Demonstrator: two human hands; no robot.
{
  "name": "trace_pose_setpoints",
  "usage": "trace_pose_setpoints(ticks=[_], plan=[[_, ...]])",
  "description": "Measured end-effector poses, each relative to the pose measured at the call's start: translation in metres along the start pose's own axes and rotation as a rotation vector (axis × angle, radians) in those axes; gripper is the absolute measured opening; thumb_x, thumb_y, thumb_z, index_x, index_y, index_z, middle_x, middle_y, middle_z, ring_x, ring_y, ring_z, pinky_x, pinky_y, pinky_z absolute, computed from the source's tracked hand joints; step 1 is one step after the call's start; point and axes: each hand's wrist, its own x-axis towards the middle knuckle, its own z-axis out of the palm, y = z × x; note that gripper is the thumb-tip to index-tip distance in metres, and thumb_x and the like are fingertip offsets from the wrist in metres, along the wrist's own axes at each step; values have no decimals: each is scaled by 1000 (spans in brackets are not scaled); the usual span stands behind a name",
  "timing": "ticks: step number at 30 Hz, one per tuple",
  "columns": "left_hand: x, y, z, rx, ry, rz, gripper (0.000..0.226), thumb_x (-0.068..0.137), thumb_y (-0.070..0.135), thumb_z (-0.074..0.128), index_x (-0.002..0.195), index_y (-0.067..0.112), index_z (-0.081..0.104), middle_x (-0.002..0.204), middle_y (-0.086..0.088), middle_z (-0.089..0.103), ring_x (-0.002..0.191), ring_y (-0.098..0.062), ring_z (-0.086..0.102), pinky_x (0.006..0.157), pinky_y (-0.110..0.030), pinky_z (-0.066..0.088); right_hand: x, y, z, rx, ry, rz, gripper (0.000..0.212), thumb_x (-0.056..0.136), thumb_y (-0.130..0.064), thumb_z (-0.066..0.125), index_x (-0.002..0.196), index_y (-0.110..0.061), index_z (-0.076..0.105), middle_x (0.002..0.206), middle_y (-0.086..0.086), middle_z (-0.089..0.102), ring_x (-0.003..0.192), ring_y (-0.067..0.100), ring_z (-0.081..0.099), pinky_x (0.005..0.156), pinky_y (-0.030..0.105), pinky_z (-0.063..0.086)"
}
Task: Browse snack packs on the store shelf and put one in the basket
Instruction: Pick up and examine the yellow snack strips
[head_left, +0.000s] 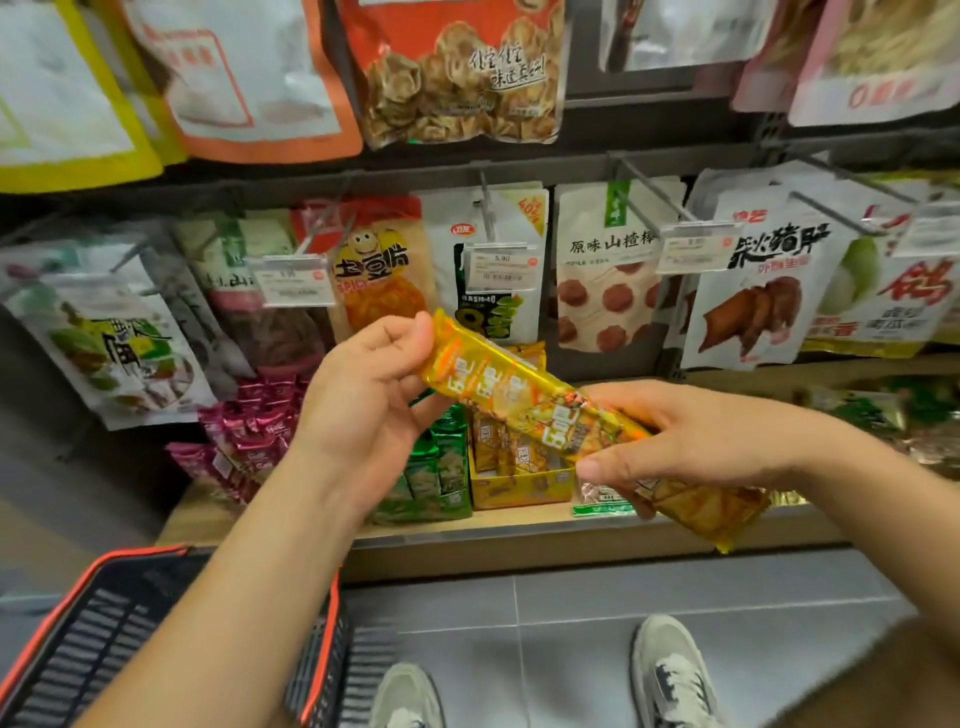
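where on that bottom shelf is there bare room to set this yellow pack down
Bare wood shows as a narrow strip along the shelf front, ahead of the green box and yellow box, and at the left corner before the pink packs. Behind that the boxes stand crowded side by side.

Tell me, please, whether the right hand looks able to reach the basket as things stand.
Probably not straight away: the right hand shares its grip on the yellow snack strip with the left hand, and the left forearm crosses above the basket.
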Motion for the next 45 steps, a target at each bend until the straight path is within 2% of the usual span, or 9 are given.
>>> trace_pose_setpoints(ticks=[5,8,14,19,23,27,32,39,45], plan=[[9,-9,-9,485,164,266,29,101,21,47,75,22,59,63,6,58,54,-6,50,44,-18,42,18,5,21,170,4,-28,48,85,-62,53,112,-23,61,92,16,62,67,16,64,62,27,56],[9,-10,-13,337,177,245,25,101,20,48,78,19,57,56,8,52,42,-3,41,34,-16,34,25,6,27,297,5,16,41,84,-69,43,92,-40,70,75,3,67,64,17,65,60,28,55],[13,-5,-17,172,31,79,30,71,57,66,77,29,74,81,6,70,77,-8,67,65,-20,54,41,9,27,223,109,-19,60,79,-57,55,115,-9,56,91,12,61,73,23,64,75,43,55],[12,-10,-16,243,84,119,13,71,34,74,77,22,76,78,0,72,79,-11,70,68,-19,54,46,12,27,179,118,-33,55,69,-57,66,99,-14,50,80,3,63,70,24,69,75,54,57],[14,-6,-22,173,164,141,21,76,33,66,76,16,79,80,-2,74,79,-10,69,70,-20,54,41,10,15,205,-36,-7,42,79,-52,68,110,-26,55,90,-2,66,73,21,67,67,40,58],[18,1,-32,53,231,119,29,86,32,59,79,13,80,79,-3,74,74,-9,68,66,-21,55,35,14,8,295,-244,40,74,77,-64,62,127,-11,45,84,13,67,52,17,61,49,25,53],[20,-9,-40,5,249,87,31,98,30,51,86,14,75,82,-4,72,78,-11,69,69,-23,56,36,18,14,303,-102,-12,75,74,-68,66,113,-6,55,63,10,59,42,14,53,33,16,38],[21,-21,-49,579,247,15,46,75,56,72,114,37,56,95,4,63,64,-2,65,52,-18,50,36,11,26,-22,161,-72,50,70,-70,64,92,-24,67,67,2,64,54,17,60,47,33,50],[22,-19,-48,254,133,40,52,73,27,73,120,32,52,77,3,72,72,-14,70,61,-26,56,35,15,26,133,84,-29,45,76,-42,73,111,-21,54,94,2,68,73,26,72,59,34,59]])
